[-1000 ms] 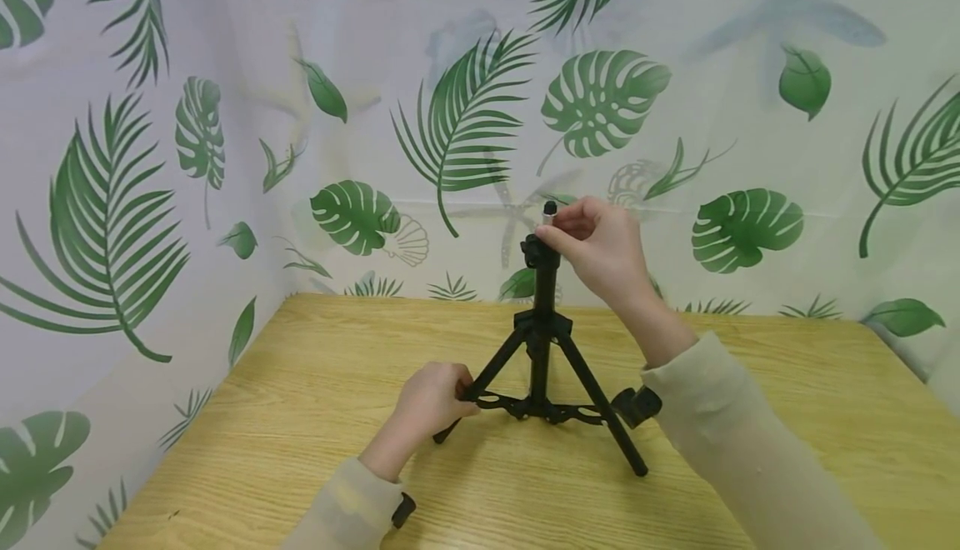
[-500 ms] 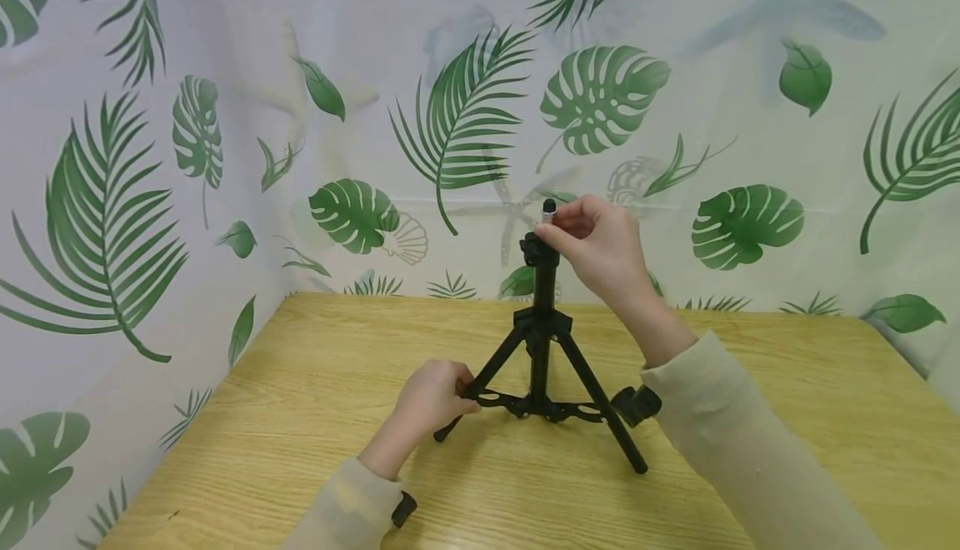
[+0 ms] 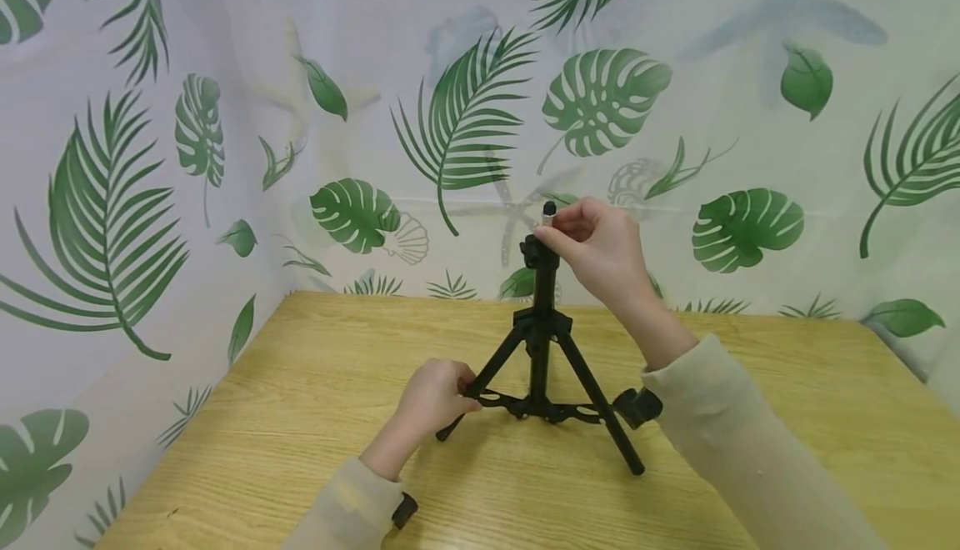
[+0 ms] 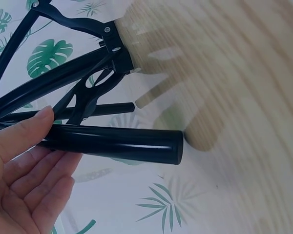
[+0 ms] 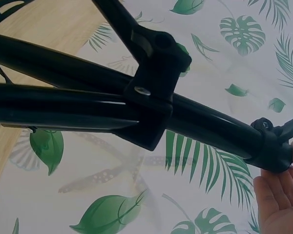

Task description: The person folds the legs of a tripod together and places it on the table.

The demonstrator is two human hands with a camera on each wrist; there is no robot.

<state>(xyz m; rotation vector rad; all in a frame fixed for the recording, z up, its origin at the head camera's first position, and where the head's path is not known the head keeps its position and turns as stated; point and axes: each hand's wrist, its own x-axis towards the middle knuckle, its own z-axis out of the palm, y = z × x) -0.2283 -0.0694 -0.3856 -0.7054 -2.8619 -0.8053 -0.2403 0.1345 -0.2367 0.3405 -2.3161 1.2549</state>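
Observation:
A black tripod [image 3: 545, 292] stands upright on the wooden table with its legs spread. My left hand [image 3: 435, 397] pinches its left leg between thumb and fingers, low down near the brace; the left wrist view shows that leg [image 4: 122, 144] running past the fingertips to its round end. Up at the top, my right hand [image 3: 602, 248] pinches the short silver rod under the black tip [image 3: 550, 208], just above the collar with its knob. In the right wrist view the collar [image 5: 271, 151] sits beside the fingers, and the rod is out of sight.
The wooden table [image 3: 300, 467] spreads around the tripod. Behind it and at the left hangs a white curtain [image 3: 465, 0] printed with green leaves. Black wrist-worn devices [image 3: 637, 407] are strapped at both sleeves, the right one close to the tripod's right leg.

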